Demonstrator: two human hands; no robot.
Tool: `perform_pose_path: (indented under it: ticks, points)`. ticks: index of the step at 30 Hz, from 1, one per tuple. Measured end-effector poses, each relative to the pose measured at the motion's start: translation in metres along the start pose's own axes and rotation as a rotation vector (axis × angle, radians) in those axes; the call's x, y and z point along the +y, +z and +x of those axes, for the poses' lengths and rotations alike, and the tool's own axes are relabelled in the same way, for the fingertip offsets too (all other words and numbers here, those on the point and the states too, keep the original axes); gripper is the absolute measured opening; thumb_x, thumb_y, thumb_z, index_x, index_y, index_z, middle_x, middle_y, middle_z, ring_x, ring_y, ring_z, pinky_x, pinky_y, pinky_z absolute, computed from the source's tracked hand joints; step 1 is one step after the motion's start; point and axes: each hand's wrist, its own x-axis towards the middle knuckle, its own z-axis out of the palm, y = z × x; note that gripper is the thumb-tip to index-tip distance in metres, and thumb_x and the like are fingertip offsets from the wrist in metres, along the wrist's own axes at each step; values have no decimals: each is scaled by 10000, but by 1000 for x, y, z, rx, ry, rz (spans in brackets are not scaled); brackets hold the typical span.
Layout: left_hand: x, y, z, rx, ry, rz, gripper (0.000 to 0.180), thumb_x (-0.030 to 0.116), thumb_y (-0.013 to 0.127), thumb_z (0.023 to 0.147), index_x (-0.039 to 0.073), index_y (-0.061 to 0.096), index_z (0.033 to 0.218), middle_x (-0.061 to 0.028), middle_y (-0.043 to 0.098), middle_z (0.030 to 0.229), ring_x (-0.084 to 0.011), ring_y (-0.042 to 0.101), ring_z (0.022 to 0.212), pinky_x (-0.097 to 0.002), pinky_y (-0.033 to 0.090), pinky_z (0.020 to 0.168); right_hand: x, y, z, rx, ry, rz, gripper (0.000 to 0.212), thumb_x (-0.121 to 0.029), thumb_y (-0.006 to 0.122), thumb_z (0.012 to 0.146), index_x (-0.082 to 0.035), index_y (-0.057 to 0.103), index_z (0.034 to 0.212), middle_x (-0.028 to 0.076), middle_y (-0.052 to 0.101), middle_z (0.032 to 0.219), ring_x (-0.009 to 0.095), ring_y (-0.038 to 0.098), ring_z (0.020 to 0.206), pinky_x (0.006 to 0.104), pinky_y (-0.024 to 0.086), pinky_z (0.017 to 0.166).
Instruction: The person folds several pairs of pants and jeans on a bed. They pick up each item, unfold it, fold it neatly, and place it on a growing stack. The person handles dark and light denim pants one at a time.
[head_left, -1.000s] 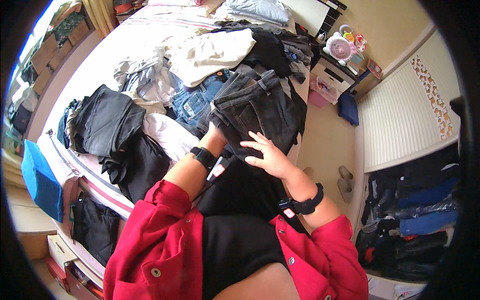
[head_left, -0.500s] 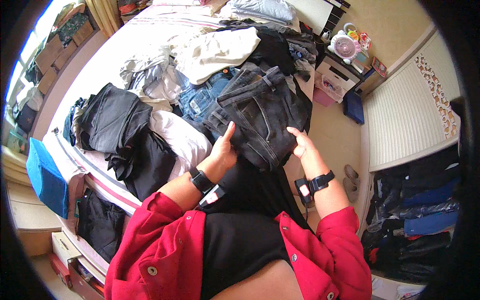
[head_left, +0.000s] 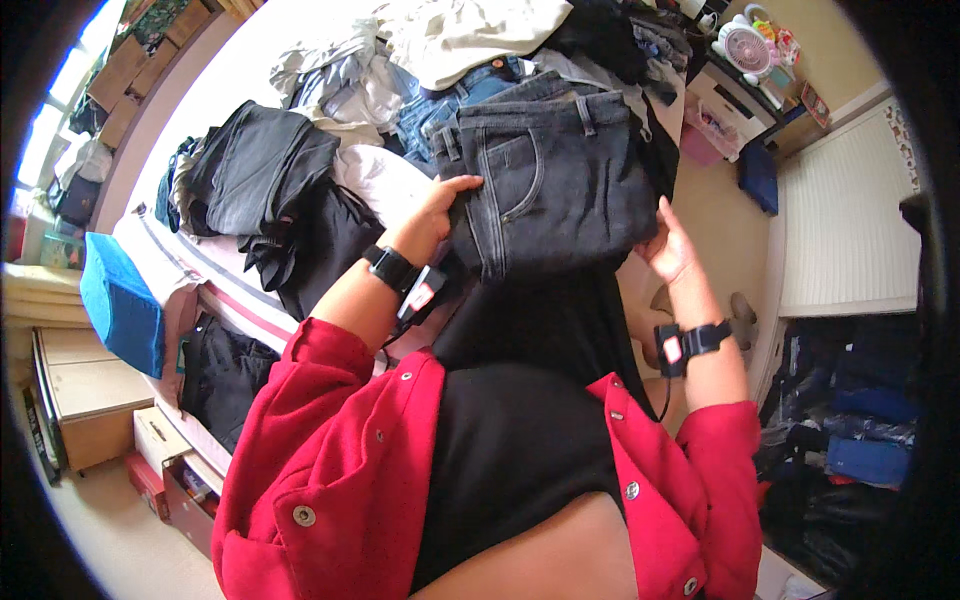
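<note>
Between my hands is a pair of black jeans (head_left: 575, 190), folded into a compact bundle, its waistband and a curved pocket with pale stitching facing up. My left hand (head_left: 437, 212) grips the left edge, thumb on top and fingers hidden beneath. At the lower right edge my right hand (head_left: 668, 246) holds the bundle, its thumb pointing up and the fingers partly hidden behind the cloth. Just beyond lie blue denim jeans (head_left: 440, 108) and a white garment (head_left: 465, 38). A stack of folded black trousers (head_left: 262, 165) rests on the bed to the left.
Clothes are heaped across the bed (head_left: 205, 262). A blue box-shaped fabric item (head_left: 122, 300) sits at its near left corner. On the right are a small pink-and-white fan (head_left: 748, 48) on a cabinet, slippers (head_left: 742, 312) on the floor, and an open wardrobe compartment with dark clothes (head_left: 850, 400).
The black jeans have been turned and squared up, so the waistband lies more level with the pocket facing up. Both hands stay on the sides; the view has shifted.
</note>
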Motion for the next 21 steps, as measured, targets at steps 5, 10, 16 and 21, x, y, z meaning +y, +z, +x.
perform_pose_path:
  ticks: [5, 10, 16, 21]
  points:
    - [-2, 10, -14, -68, -156, -84, 261, 202, 585, 823, -10, 631, 967, -152, 673, 880, -326, 657, 754, -465, 545, 738, -25, -4, 29, -297, 94, -174, 476, -389, 613, 848, -31, 568, 1158, 74, 624, 1115, 199, 600, 998, 364, 468, 888]
    - [-13, 26, -32, -11, -53, -86, 296, 232, 592, 839, -9, 629, 1006, -152, 673, 914, -297, 664, 748, -416, 555, 722, -33, 5, 47, -131, 117, -283, 575, -373, 737, 742, 17, 565, 1128, 138, 592, 1151, 252, 560, 1059, 378, 426, 944]
    - [-6, 20, -44, 100, 188, 263, 327, 161, 622, 823, -28, 570, 1086, -142, 668, 893, -255, 668, 709, -366, 570, 646, -33, 27, 26, -83, -227, -712, 823, -281, 747, 720, 57, 312, 1332, 186, 435, 1321, 269, 469, 1170, 378, 396, 971]
    - [1, -14, -52, -38, 258, 213, 458, 111, 652, 761, -13, 499, 1174, -136, 629, 974, -237, 646, 760, -357, 548, 675, -22, 31, -24, -324, -217, -790, 903, -225, 749, 677, 93, 249, 1358, 178, 415, 1330, 265, 403, 1221, 348, 288, 1047]
